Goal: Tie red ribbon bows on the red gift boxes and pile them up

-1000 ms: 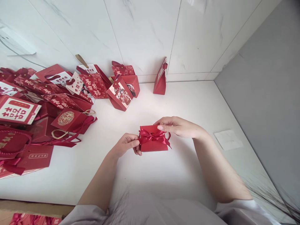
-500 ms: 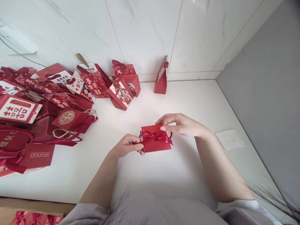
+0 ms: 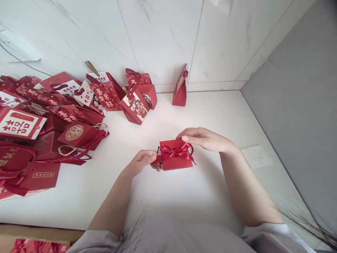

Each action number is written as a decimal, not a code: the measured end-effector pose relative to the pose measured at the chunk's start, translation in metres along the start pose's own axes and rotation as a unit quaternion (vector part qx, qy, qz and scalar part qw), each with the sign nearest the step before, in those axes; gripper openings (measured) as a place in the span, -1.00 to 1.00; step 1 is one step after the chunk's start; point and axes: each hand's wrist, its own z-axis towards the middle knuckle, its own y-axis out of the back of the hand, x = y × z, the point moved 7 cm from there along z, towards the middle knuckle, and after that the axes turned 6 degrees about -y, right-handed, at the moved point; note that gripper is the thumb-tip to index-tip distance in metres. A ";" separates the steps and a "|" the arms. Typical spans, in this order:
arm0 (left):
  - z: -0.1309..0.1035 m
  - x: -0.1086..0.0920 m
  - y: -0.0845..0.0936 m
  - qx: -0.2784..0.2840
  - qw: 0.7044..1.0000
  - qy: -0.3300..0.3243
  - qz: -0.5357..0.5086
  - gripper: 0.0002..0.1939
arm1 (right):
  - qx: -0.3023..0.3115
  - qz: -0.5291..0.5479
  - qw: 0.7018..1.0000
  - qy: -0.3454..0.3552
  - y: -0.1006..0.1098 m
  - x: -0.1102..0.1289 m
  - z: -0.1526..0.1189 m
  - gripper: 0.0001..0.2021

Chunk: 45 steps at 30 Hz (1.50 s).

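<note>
Red box (image 3: 175,163) sits right in front of you, over the middle of the white table (image 3: 184,203); can't tell if its underside touches. Ribbon bow (image 3: 176,151) lies across its top face, cord loop (image 3: 192,149) off the right end. Your left hand (image 3: 140,163) is closed, thumb and finger pinching the ribbon tail (image 3: 158,159) at the box's left edge. Your right hand (image 3: 206,140) has its thumb on the far right corner, fingers tucked behind, so it looks clamped on the box there.

Handling: probably light, thin folded card. Flat faces look fairly stiff but likely dent if squeezed; corners and edges should take a grip best. Ribbon looks soft, shiny, probably slippery, so pinch it near the end, with firm fingertips. A hard tug could pull the bow loose or skew the box. Steady it by opposite edges, off the loops.
</note>
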 end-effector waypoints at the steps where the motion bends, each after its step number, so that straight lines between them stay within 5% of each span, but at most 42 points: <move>1: 0.000 0.001 0.002 -0.017 1.000 0.008 -0.004 -0.61 | 0.005 0.003 1.000 0.005 -0.001 0.001 -0.001 -0.68; 19: 0.000 -0.006 0.007 -0.090 0.995 -0.012 0.049 -0.64 | -0.078 -0.015 0.997 0.017 0.010 0.001 -0.003 -0.64; 23: 0.000 -0.008 0.006 -0.118 0.990 -0.028 0.070 -0.64 | -0.013 0.022 0.999 -0.031 -0.002 0.000 -0.004 -0.59; 30: -0.001 -0.002 0.001 -0.088 0.994 -0.008 0.060 -0.63 | 0.053 0.033 0.994 -0.095 -0.010 -0.010 -0.003 -0.57; 45: 0.001 -0.002 0.001 -0.068 0.997 -0.009 0.046 -0.65 | 0.079 0.076 0.990 -0.088 -0.010 -0.021 0.002 -0.61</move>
